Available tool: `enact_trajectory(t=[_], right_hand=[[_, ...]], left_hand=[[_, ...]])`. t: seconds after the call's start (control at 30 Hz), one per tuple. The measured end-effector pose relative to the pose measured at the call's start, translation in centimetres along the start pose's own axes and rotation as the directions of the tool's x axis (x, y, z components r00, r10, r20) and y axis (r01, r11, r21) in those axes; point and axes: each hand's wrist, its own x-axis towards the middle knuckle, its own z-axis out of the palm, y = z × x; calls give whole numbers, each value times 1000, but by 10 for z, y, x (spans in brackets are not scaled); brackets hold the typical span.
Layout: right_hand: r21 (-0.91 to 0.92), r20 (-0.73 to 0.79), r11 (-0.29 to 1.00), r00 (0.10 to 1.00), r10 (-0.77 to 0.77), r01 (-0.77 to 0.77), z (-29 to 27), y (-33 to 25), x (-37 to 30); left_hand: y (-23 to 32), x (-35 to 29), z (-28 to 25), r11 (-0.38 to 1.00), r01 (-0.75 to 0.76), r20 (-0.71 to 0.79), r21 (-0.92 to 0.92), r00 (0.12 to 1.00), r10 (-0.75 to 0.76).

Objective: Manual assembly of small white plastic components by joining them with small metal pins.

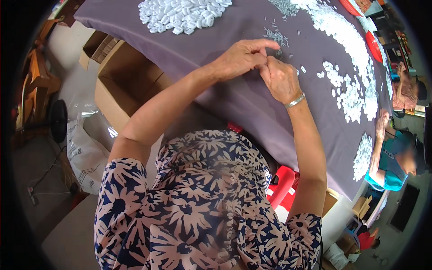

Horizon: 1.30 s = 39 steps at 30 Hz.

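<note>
Over the purple-grey tablecloth (216, 42), my left hand (243, 57) and my right hand (281, 81) meet with their fingertips together. The left index finger stretches out past the other fingers, which are closed. Thumb and fingers of the right hand are pinched. Whatever is between the fingertips is hidden or too small to name. Just beyond the hands lies a loose scatter of thin grey metal pins (276, 37). To their right are small white oval plastic pieces (348, 96). Larger white plastic pieces (184, 14) form a heap at the far left of the table.
A long bank of white pieces (348, 40) runs along the far right, beside red trays (373, 46). Another white pile (362, 157) lies near the right corner. A co-worker in teal (391, 157) sits there. Open cardboard boxes (128, 83) and a white sack (83, 155) stand at left.
</note>
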Motion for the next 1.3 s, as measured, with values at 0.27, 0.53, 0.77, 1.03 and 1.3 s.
enact_trajectory(t=[0.27,0.53,0.77,1.03,1.3], right_hand=[[305,-155,938,963,221,-166,-9,0,-3],[537,-309,810,838,450,-237,-18,16,-8],[768,-164,516,661,733,-381,-77,35,-45],[779,-249,418,381,891,-467,-118,118,-115],[265,-349,705,617,706,-657,-102,134,-150]], left_hand=[[3,11,-33,918,-95,-345,385,908,238],[63,16,-133,372,195,-380,908,758,530],[44,-3,-83,835,-58,-458,548,814,357],[19,-11,2,953,192,-203,234,968,-145],[7,0,7,986,60,-275,156,961,-15]])
